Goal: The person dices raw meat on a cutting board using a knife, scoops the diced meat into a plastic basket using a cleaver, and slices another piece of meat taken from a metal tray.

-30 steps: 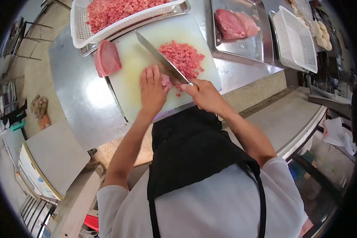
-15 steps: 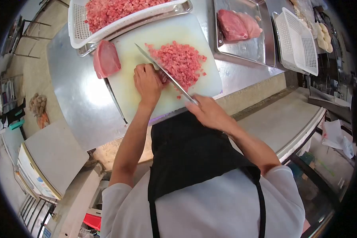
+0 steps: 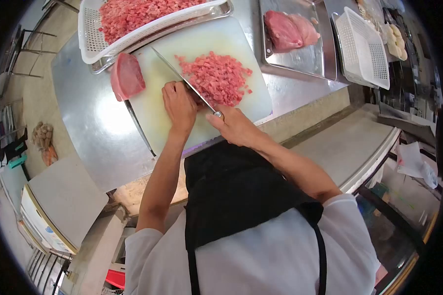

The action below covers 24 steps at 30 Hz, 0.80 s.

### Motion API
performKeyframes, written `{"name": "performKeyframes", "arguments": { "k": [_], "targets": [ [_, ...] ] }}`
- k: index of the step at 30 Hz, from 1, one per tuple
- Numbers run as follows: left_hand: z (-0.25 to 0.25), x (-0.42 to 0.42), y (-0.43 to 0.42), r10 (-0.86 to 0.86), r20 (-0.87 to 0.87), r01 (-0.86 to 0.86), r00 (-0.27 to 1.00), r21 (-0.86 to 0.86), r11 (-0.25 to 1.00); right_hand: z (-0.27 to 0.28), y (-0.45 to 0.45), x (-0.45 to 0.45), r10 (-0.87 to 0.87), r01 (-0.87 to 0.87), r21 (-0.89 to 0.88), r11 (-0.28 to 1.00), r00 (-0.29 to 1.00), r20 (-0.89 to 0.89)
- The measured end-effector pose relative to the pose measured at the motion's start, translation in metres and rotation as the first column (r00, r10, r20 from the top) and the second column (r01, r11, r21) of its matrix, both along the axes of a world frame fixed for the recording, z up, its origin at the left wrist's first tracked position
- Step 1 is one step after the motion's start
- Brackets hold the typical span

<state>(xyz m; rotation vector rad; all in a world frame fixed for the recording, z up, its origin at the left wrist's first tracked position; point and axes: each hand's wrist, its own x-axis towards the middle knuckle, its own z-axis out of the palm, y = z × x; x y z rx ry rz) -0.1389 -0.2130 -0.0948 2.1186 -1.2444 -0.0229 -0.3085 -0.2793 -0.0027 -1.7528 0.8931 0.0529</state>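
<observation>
My right hand (image 3: 235,127) is wrapped round the handle of a long knife (image 3: 182,77), whose blade slants up to the left over the white cutting board (image 3: 157,118). Close to the blade's left side, my left hand (image 3: 180,107) has its fingers curled down on a piece of meat, mostly hidden by the hand and blade. Diced pink meat (image 3: 219,77) lies in a pile right of the blade. A larger slab of meat (image 3: 128,76) rests at the board's left edge.
A white perforated basket (image 3: 92,46) heaped with diced meat stands behind the board. To the right are a metal tray (image 3: 300,61) with meat chunks and a white basket (image 3: 364,56). Another blade-like tool (image 3: 141,129) lies along the board's left edge.
My left hand has curled its fingers and moved slightly left. The knife and my right hand have also shifted left, and the diced pile reaches further left than before.
</observation>
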Motion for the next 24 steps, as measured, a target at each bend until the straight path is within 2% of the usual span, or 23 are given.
{"name": "performKeyframes", "arguments": {
  "k": [1,4,7,10,13,16,22,24],
  "targets": [
    [0.001,0.002,0.001,0.004,-0.006,-0.004,1.0,0.01,1.0,-0.004,0.0,0.005,-0.009,0.01,-0.033,0.999,0.999,0.032],
    [0.019,-0.004,0.007,0.108,-0.307,-0.177,0.946,-0.204,0.963,0.015,-0.001,0.0,-0.044,0.048,0.073,0.996,0.998,-0.05],
    [0.016,0.005,0.02,0.055,-0.042,-0.053,0.998,0.04,0.998,0.047,-0.005,-0.012,-0.043,0.059,0.113,0.992,0.989,-0.144],
    [0.011,0.015,0.025,0.034,-0.009,-0.034,0.999,0.013,0.999,0.068,-0.003,-0.025,-0.034,0.057,0.137,0.989,0.986,-0.162],
    [0.013,0.013,0.022,0.095,-0.134,-0.098,0.986,-0.016,0.995,0.077,-0.001,-0.035,0.011,0.015,0.135,0.991,0.983,-0.183],
    [0.006,0.007,0.013,0.111,0.017,-0.112,0.994,0.041,0.993,0.077,0.004,-0.041,0.034,-0.015,0.12,0.993,0.987,-0.159],
    [-0.004,0.008,0.013,0.055,0.047,-0.058,0.997,0.074,0.996,-0.01,0.0,0.011,0.065,-0.064,-0.101,0.993,0.998,0.013],
    [-0.001,0.01,0.015,0.037,-0.046,-0.04,0.998,-0.063,0.997,0.004,-0.01,0.019,0.05,-0.049,0.017,0.999,0.996,-0.078]
  ]
}}
